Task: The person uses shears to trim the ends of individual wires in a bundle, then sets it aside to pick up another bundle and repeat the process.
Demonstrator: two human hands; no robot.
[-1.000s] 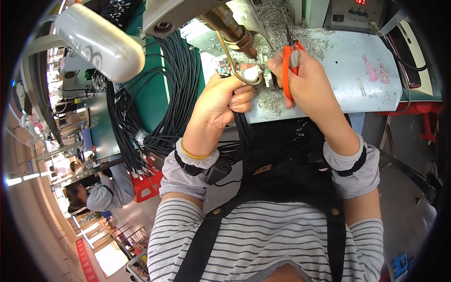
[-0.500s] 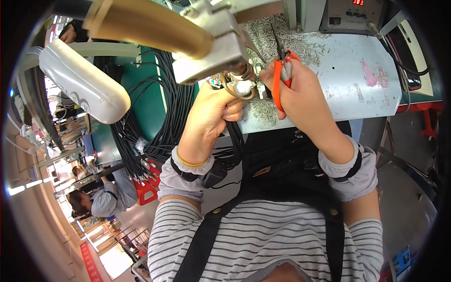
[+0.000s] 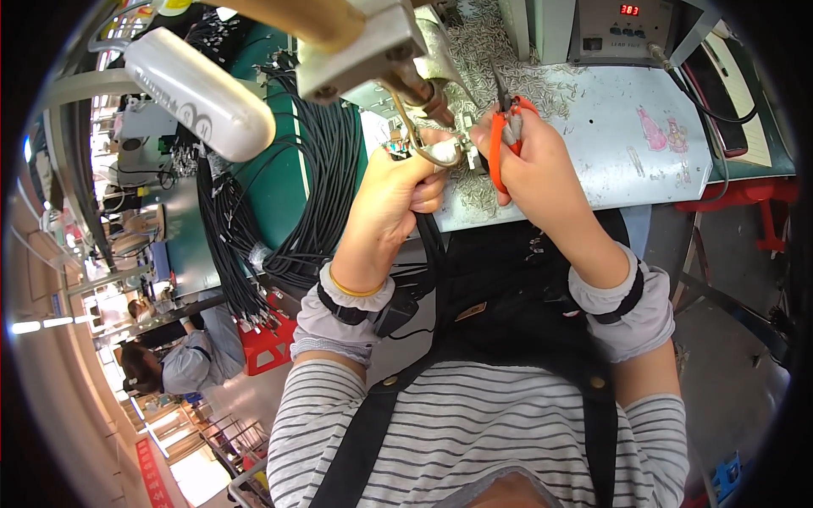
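Note:
My left hand [image 3: 394,199] is closed on a black cable [image 3: 430,241] that hangs down toward my lap. Small coloured wire ends [image 3: 396,146] show by its thumb. In my right hand [image 3: 542,161] is a pair of pliers with orange-red handles [image 3: 498,157], its dark jaws pointing away from me. The right thumb and fingertips reach a small metal piece [image 3: 474,152] between the hands; what exactly they pinch is too small to tell. Just above hangs the copper-coloured tip [image 3: 436,110] of a mounted soldering iron, with a curved metal tube [image 3: 411,127] beside it.
Many small silvery pieces [image 3: 542,85] cover part of the metal work plate [image 3: 610,182]. A bundle of black cables [image 3: 309,186] lies on the green mat at left. A white rounded lamp [image 3: 199,93] overhangs there. A control box [image 3: 622,38] stands at back right. Another person [image 3: 186,360] sits far left.
The view has shifted, and the iron's metal block appears higher in the picture, showing more of its tip. Both hands keep nearly the same place and hold.

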